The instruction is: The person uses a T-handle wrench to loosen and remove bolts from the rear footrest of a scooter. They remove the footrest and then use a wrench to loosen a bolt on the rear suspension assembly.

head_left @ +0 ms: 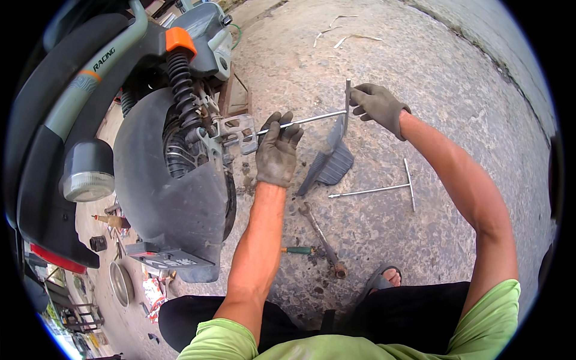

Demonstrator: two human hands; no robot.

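In the head view, find the long silver metal T-handled wrench point(318, 118) running from the slotted pale-metal bracket point(240, 130) on the black-and-grey motorbike point(150, 192) out above the rough grey concrete ground point(456, 252), well in from the ground's seamed upper-right edge. Note the left hand point(276, 156), dark-gloved, curled around the shaft point(300, 122) near the bracket; also the gloved right hand point(379, 108), fingers bent and loosely parted at the crossbar point(348, 96). Cannot tell whether touching it, nor see the wrench's far tip. To turn it well, use the left hand as a steady, loose guide, hold the shaft in line with the presumed fastener, and push near the crossbar's end without levering sideways. Mind the black ribbed plastic piece point(336, 165) below the crossbar; leave the second silver T-handled wrench point(377, 189) lying apart on the ground.
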